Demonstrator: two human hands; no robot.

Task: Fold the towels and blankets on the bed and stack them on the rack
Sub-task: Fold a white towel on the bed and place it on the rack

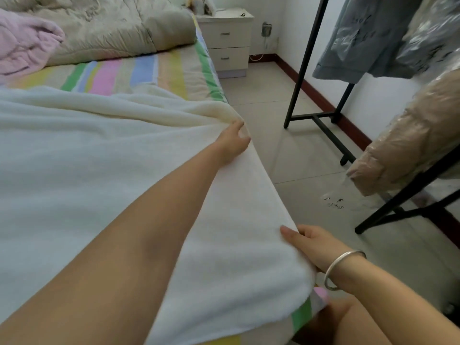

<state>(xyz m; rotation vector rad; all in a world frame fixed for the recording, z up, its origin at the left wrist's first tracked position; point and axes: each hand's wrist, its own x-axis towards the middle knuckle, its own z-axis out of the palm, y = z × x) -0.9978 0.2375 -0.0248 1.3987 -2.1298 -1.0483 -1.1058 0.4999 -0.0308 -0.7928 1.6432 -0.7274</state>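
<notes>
Fluffy white blanket (pixel 99 170) edge pinched by left hand (pixel 231 143), right hand (pixel 316 247).

pale grey floor tiles (pixel 286 158) fill the right side, meeting a white wall (pixel 388 103) with a dark red skirting board (pixel 321 99). a white two-drawer nightstand (pixel 227 43) stands in the far corner. plastic-covered clothes (pixel 398 150) hang near right.

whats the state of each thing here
white blanket: spread on the bed, unfolded
left hand: grips the blanket's far edge
right hand: pinches its near corner
pink cloth: crumpled, unfolded
beige quilt: bunched up
nightstand drawers: both shut
</notes>
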